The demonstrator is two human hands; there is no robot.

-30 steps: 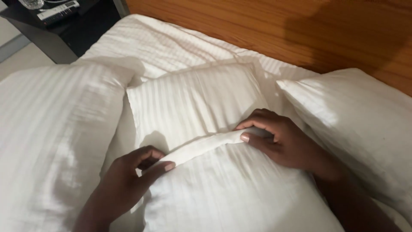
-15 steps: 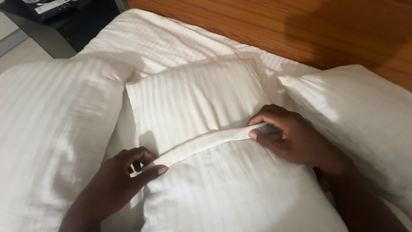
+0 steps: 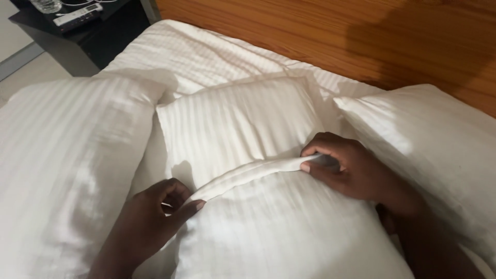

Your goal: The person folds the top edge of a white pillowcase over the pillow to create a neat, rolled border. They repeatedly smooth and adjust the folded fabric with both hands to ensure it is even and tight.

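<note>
Both hands are pinching the top hem of the front pillow (image 3: 279, 232). The left hand (image 3: 147, 227) is gripping the hem's left end with thumb and fingers closed on the fabric, down near the corner. The right hand (image 3: 356, 170) is clamping the right end, fingers curled over the edge so the tips are tucked under. Between them the hem (image 3: 248, 173) is stretching into a raised band running up from lower left to upper right.

Compared with a second ago the hands are sitting in pretty much the same grips, maybe a touch wider apart, and the band is looking a little tauter and flatter. So I'd guess the edge is getting pulled straight rather than lifted, and the pillow itself isn't really going anywhere.

The front pillow is lying on the bed, leaning against a second striped pillow (image 3: 237, 124) right behind it. A big pillow (image 3: 67, 170) is crowding in on the left, another one (image 3: 439, 150) on the right, all white with faint stripes. Behind that, rumpled bedding (image 3: 196, 51) is running up to the wooden headboard (image 3: 320, 36). A dark nightstand (image 3: 98, 36) is sitting top left with some small stuff on it I can't make out.
</note>
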